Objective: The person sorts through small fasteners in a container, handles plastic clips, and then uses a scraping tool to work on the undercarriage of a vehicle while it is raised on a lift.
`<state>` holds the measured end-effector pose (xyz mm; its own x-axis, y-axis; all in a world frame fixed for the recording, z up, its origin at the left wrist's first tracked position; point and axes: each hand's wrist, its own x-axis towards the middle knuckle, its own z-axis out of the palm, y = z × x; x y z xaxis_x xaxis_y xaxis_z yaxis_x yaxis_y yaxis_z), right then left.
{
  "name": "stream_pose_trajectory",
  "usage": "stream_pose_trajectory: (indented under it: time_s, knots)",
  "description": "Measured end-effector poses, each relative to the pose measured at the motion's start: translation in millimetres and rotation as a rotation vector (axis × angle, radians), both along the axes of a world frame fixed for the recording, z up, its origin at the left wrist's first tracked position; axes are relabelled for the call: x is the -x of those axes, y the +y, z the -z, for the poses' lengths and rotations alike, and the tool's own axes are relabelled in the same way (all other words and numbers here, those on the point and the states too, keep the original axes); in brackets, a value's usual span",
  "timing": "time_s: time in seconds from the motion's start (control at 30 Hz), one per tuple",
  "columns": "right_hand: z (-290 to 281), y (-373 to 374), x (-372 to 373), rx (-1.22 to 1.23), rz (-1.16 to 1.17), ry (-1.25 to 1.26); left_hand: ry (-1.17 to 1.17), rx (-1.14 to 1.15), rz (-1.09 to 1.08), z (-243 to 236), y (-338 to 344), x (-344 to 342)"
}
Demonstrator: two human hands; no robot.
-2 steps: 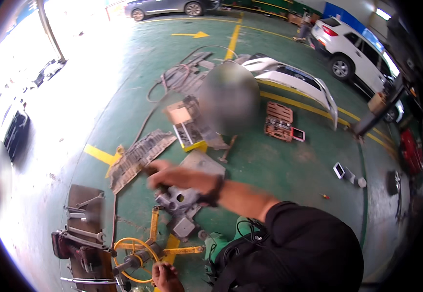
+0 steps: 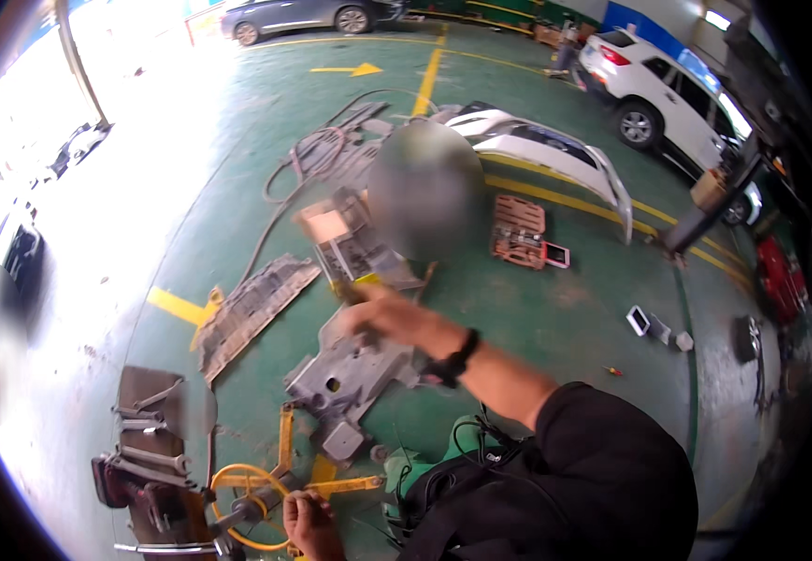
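My right hand (image 2: 385, 316) is stretched out over a grey metal plate with holes (image 2: 354, 365), near an open cardboard box (image 2: 323, 224). Its fingers are curled around something dark that motion blur keeps me from naming. Low in the picture, my left hand (image 2: 310, 524) has its fingers bent together beside the rim of a yellow handwheel (image 2: 247, 467) on a stand with yellow legs. Whatever the left fingers hold, if anything, is hidden; I cannot tell if they touch the wheel.
Spanners (image 2: 153, 458) and a red-and-black power tool (image 2: 111, 477) lie on a narrow bench at left. A long dirty panel (image 2: 256, 309), an open tool case (image 2: 518, 234), a hose (image 2: 270, 229) and a white bumper (image 2: 555, 154) are on the green floor. A white car (image 2: 668, 89) stands far right.
My right hand has swung right and farther from me, off the dirty panel's end toward the box. My left hand stays by the handwheel. The whole view has shifted slightly.
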<state>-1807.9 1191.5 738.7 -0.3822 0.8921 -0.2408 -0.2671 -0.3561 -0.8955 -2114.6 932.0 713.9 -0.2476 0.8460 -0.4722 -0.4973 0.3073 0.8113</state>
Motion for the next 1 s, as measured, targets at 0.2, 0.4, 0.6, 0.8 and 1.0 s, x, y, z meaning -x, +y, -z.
stream_pose_trajectory:
  time_s: [0.2, 0.4, 0.6, 0.8, 1.0]
  knots:
    - [-13.2, -167.7, -272.4, 0.075, 0.866, -0.206, 0.491, -0.267, 0.401, 8.4, 50.7, -78.2]
    - [-11.7, -404.4, -434.2, 0.282, 1.260, -0.356, -0.122, -0.055, 0.481, 38.2, 28.8, -229.0]
    - [5.5, -536.1, -523.0, 0.462, 1.489, -0.350, -0.159, 0.186, 0.610, 84.7, 10.4, -378.3]
    - [17.6, -591.7, -576.3, 0.537, 1.672, -0.359, -0.021, 0.160, 0.938, 114.3, 29.7, -508.4]
    - [52.7, -594.4, -625.6, 0.612, 1.880, -0.397, -0.098, 0.314, 1.065, 172.4, 76.7, -639.5]
